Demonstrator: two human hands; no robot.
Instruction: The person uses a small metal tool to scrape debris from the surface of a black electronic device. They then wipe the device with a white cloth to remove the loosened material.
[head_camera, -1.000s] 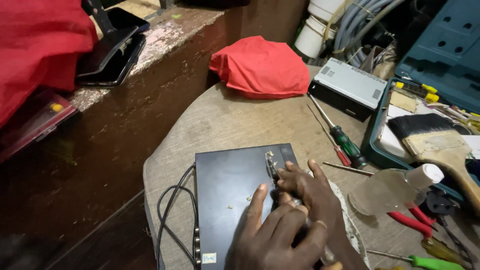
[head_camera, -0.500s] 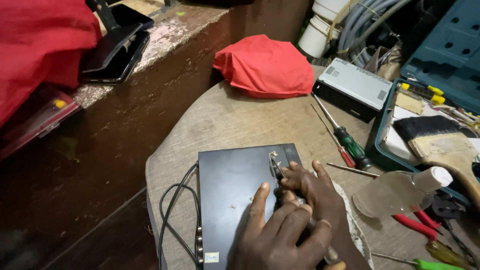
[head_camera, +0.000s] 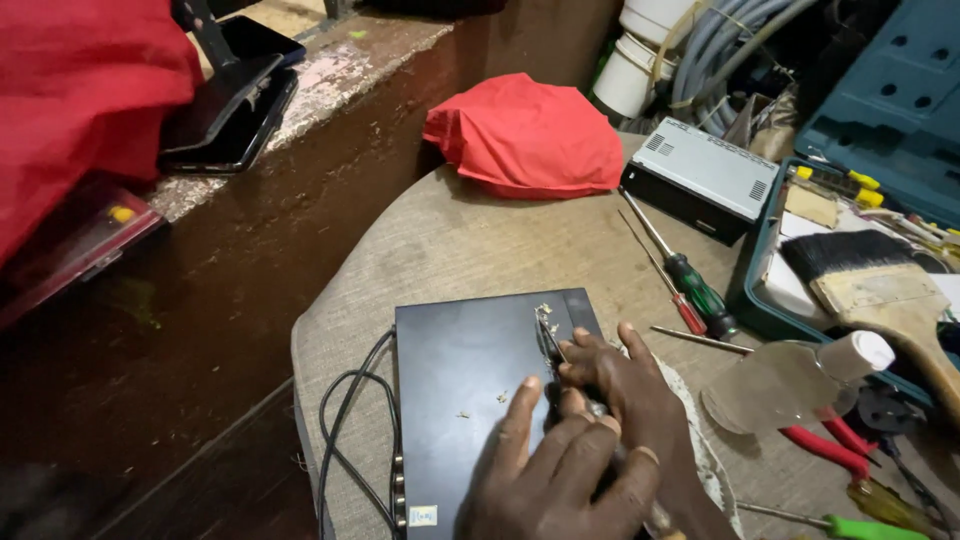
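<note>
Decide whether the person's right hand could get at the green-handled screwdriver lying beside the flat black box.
Probably yes: the right hand is busy gripping a thin tool on the flat black box, but bare table separates it from the green-handled screwdriver.

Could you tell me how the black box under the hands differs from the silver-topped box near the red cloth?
The black box is dark all over, while the silver-topped box has a pale grey lid with vent slots. The black box lies close, under the left hand and right hand, with black cables running from it; the silver-topped box sits untouched farther back and looks smaller. Both are flat rectangular units lying on the same cloth-covered table.
</note>
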